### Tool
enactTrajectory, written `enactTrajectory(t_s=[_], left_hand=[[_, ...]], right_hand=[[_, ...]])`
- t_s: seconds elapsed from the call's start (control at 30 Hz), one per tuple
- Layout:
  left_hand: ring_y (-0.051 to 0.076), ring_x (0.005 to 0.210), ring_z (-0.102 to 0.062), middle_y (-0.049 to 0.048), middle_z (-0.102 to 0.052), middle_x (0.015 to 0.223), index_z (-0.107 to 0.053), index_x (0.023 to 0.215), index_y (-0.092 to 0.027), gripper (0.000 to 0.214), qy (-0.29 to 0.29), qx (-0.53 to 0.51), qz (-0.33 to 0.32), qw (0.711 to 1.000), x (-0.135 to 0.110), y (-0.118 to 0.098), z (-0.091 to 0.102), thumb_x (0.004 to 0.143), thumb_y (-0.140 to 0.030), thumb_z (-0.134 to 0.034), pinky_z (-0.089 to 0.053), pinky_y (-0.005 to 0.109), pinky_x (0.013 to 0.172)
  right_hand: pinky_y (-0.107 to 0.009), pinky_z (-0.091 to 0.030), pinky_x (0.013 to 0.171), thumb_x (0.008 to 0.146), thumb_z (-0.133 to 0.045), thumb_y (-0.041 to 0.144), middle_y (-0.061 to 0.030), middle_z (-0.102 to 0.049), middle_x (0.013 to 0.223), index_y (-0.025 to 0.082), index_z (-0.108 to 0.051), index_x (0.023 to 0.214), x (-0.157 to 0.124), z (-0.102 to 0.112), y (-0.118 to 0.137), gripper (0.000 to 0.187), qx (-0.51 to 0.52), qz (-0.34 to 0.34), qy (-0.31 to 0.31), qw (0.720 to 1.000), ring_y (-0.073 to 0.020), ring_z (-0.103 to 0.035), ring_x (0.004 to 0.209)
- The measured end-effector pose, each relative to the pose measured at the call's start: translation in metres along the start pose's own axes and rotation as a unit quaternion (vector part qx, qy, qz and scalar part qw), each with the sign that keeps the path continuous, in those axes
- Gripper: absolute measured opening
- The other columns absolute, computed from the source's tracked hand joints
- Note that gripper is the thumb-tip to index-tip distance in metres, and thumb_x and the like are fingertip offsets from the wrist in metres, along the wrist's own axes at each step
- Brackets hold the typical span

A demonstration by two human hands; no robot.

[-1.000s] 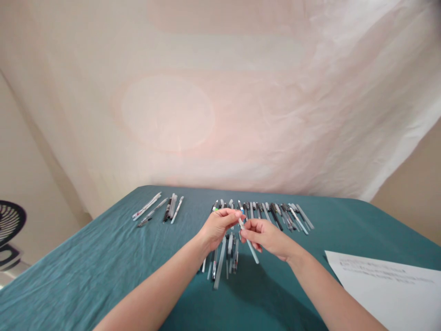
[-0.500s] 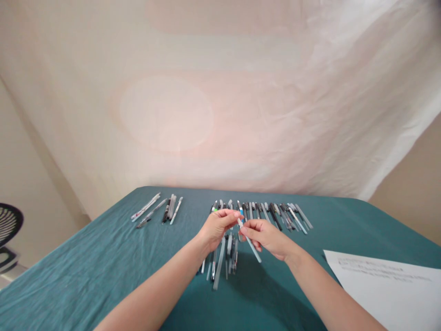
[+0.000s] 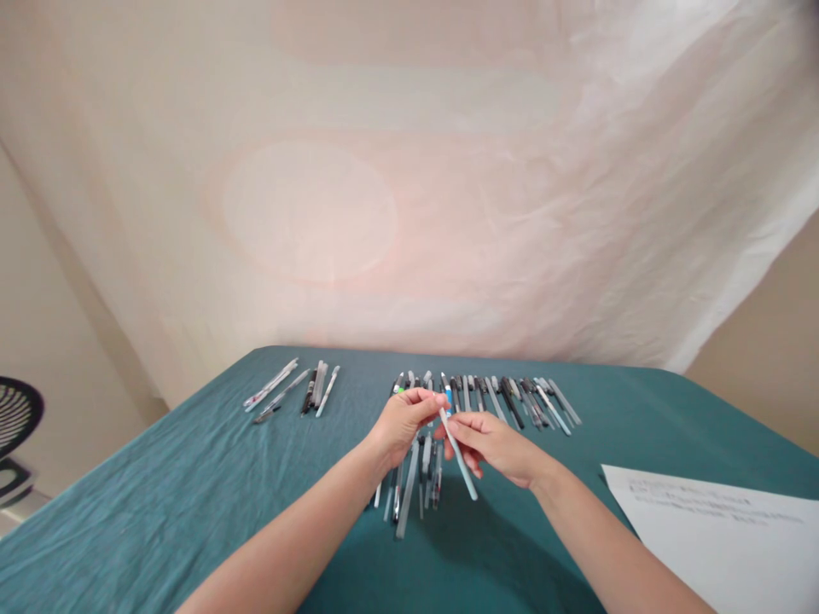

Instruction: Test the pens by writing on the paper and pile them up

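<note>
A pale blue-white pen (image 3: pixel 461 463) is held in the air between my two hands, its lower end tilted towards me and to the right. My left hand (image 3: pixel 409 418) pinches its upper end between thumb and fingertips. The thumb and fingers of my right hand (image 3: pixel 490 441) close round it just below. Beneath my hands lies a loose pile of pens (image 3: pixel 409 490), clear, grey and black, partly hidden by my left hand. Just behind my hands runs a row of pens (image 3: pixel 505 399), and my fingers cover part of it.
On the left of the green-covered table (image 3: pixel 192 495) lie two small groups of pens, one group (image 3: pixel 275 388) farther left than the other group (image 3: pixel 318 388). A printed white sheet (image 3: pixel 717 533) lies front right. A black fan (image 3: pixel 19 418) stands beyond the left edge.
The pen's lower end has swung slightly left and towards me, so it points more steeply down. My right-hand fingers have shifted a little on it; my left hand has barely moved.
</note>
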State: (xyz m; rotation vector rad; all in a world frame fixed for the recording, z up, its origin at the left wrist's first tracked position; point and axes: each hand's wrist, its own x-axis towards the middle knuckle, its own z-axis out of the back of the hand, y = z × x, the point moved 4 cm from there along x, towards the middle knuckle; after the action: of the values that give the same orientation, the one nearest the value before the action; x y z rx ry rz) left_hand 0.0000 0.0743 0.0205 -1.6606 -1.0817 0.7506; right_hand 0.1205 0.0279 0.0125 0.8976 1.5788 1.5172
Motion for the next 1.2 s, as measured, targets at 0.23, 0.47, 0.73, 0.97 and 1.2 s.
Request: enactTrajectory(t_s=[0.23,0.47,0.73,0.97,1.2], left_hand=[[0.01,0.058,-0.052,0.0012,-0.059,0.061,-0.059,0.06,-0.013,0.026,-0.002,0.009,0.001,1.0,0.001,0.001,0.0,0.059,-0.035,-0.073,-0.04,0.025,0.064],[0.009,0.056,-0.049,-0.0003,-0.057,0.059,-0.057,0.059,-0.014,0.027,-0.007,0.016,-0.004,1.0,0.001,0.002,0.001,0.059,-0.035,-0.073,-0.039,0.023,0.062],[0.01,0.058,-0.051,0.0001,-0.058,0.061,-0.057,0.061,-0.014,0.029,-0.039,0.05,-0.03,0.998,0.002,0.004,0.005,0.057,-0.038,-0.073,-0.04,0.023,0.063],[0.012,0.067,-0.054,0.0021,-0.062,0.072,-0.061,0.073,-0.016,0.028,-0.077,0.11,-0.087,0.987,0.007,-0.007,0.018,0.067,-0.044,-0.064,-0.04,0.023,0.068],[0.015,0.054,-0.049,0.0017,-0.06,0.054,-0.067,0.058,-0.018,0.026,-0.031,0.28,-0.094,0.955,0.002,-0.002,0.014,0.063,-0.043,-0.067,-0.033,0.025,0.056]], right_hand=[[-0.017,-0.034,0.038,0.075,-0.052,0.05,0.0006,-0.059,0.068,0.015,-0.052,0.077,0.0,0.004,0.0,0.035,-0.045,0.003,-0.023,0.999,-0.0037,-0.041,0.041],[-0.017,-0.031,0.037,0.072,-0.058,0.048,0.0019,-0.058,0.064,0.017,-0.047,0.072,0.002,0.01,-0.005,0.033,-0.076,-0.013,-0.058,0.995,-0.0037,-0.038,0.039],[-0.016,-0.029,0.034,0.066,-0.065,0.045,0.0066,-0.049,0.054,0.019,-0.041,0.07,0.002,0.011,-0.008,0.035,-0.103,-0.036,-0.08,0.991,-0.0044,-0.036,0.039],[-0.017,-0.031,0.035,0.065,-0.066,0.044,0.006,-0.05,0.054,0.019,-0.041,0.069,0.004,0.015,-0.015,0.035,-0.128,-0.032,-0.077,0.988,-0.0043,-0.038,0.038],[-0.018,-0.034,0.033,0.074,-0.051,0.055,-0.002,-0.061,0.06,0.018,-0.043,0.069,0.008,0.037,-0.031,0.038,-0.17,-0.06,-0.166,0.969,-0.0066,-0.044,0.037]])
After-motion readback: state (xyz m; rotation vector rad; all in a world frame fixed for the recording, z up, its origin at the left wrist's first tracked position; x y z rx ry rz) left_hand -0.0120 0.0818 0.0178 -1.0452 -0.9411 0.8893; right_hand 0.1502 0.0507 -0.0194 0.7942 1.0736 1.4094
